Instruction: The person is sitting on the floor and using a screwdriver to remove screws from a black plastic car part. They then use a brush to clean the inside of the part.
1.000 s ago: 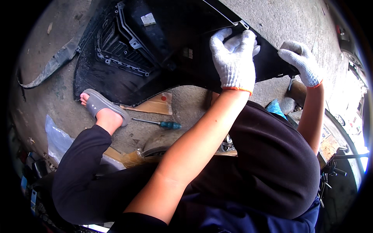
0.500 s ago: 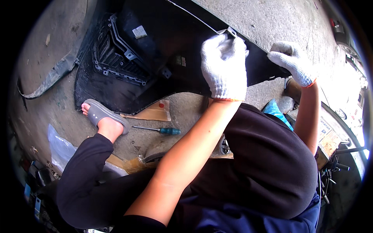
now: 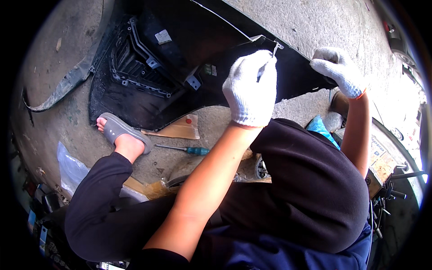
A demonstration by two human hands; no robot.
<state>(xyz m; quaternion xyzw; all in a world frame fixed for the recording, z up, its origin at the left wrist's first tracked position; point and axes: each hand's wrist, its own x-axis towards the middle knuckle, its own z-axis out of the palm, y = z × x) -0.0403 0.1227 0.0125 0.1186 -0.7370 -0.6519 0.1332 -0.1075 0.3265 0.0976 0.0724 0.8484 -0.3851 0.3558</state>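
A large black molded plastic panel, seemingly a vehicle body panel (image 3: 189, 31), lies in front of me with its inner side up. My right hand (image 3: 338, 71), in a white knit glove, is closed on the panel's right end. Over the panel, near its far edge, my gloved left hand (image 3: 250, 87) pinches a narrow pale strip (image 3: 274, 49). The strip's upper end meets a small light tab (image 3: 280, 46) by that edge. A pale line (image 3: 225, 20) runs along the panel toward this spot. The left fingertips partly hide the strip.
A teal-handled screwdriver (image 3: 197, 150) lies on the concrete floor, close to a piece of cardboard (image 3: 177, 128) and my sandaled foot (image 3: 121, 132). A loose dark trim strip (image 3: 67, 87) is at the left. Blue plastic (image 3: 322, 129) and a cardboard box (image 3: 380, 164) are at the right.
My left hand has drawn back slightly toward me and left, and the pale strip now shows between its fingers and the tab. My right hand stays on the panel's end.
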